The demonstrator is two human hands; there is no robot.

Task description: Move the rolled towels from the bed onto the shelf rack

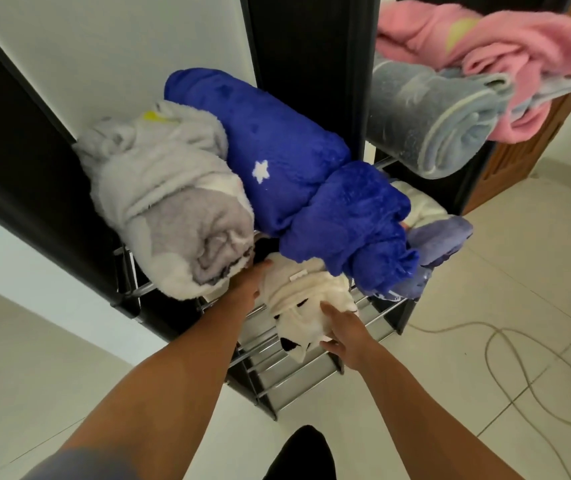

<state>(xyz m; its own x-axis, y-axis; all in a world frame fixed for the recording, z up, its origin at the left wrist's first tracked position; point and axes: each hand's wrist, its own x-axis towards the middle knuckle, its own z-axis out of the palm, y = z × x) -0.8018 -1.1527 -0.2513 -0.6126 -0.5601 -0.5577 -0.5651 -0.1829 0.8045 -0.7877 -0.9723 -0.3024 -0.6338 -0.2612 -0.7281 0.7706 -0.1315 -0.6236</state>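
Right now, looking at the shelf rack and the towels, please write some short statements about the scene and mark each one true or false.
1. Both hands touch the cream rolled towel. True: the left hand is on its left side and the right hand on its near end.
2. The blue towel with a white star lies on the floor. False: it lies on the shelf rack, beside the grey rolled towel.
3. The cream rolled towel sits lower than the blue one. True.
4. The pink towel is under the grey-blue rolled towel. False: it lies on top of it.
5. A cable lies on the tiled floor. True.
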